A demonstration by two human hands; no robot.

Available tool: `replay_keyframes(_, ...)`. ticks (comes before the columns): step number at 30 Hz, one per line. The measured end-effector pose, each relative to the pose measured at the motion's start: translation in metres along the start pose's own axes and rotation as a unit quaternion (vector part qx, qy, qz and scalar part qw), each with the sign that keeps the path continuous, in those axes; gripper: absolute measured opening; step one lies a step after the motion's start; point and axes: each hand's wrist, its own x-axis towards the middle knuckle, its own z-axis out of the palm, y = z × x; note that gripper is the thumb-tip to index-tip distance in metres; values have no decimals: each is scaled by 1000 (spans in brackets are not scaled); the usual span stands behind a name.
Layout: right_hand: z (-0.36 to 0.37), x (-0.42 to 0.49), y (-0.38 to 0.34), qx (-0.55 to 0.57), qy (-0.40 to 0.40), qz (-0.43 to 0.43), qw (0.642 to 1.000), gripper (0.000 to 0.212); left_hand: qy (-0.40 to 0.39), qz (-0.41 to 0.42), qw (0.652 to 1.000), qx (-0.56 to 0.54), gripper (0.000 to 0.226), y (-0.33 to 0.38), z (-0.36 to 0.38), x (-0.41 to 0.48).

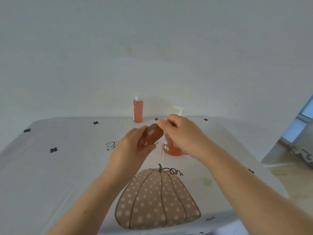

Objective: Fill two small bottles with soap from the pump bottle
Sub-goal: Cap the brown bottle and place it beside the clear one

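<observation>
- Held bottle point(152, 133) is in the air above the table point(67, 167), in front of the pump bottle point(172, 150). It looks full of orange soap.
- Its long axis is tilted, with the base down toward the person's left and the neck end up toward the right.
- The left hand point(133, 146) grips the lower body, with fingers and thumb wrapped round it from below.
- The right hand point(179, 133) is at the raised neck end, where its curled fingers and thumb pinch that end. They cover the neck, so I cannot tell whether a cap is on it.
- The neck points straight into the right hand, so that hand is the nearer one for any work at the opening. The left hand only steadies the held bottle.
- The pump bottle stands upright on the table just behind the right hand. Its white pump head shows above the knuckles, and neither hand touches it.
- A far bottle point(138, 110) stands upright near the table's back edge by the wall. It is full of orange soap, has a white cap, and is well apart from both hands.
- Judging by the two full bottles, filling seems done or nearly done, and closing the held bottle is probably the step in hand.
- Soap could spill if the tilted neck is uncapped.
</observation>
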Motion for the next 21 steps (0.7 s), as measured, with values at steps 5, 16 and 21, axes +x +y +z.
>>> replay_keyframes(5, 36, 28, -24, 51, 3, -2, 999, 38, 9, -85, 995, -60, 32, -23, -26, 19)
replay_keyframes(16, 96, 130, -18, 164, 114, 115, 973, 28, 58, -179, 966, -178, 36, -93, -50, 88)
replay_keyframes(21, 117, 167, -5, 127, 121, 153, 973, 47, 66, -212, 956, -192, 31, -123, -48, 119)
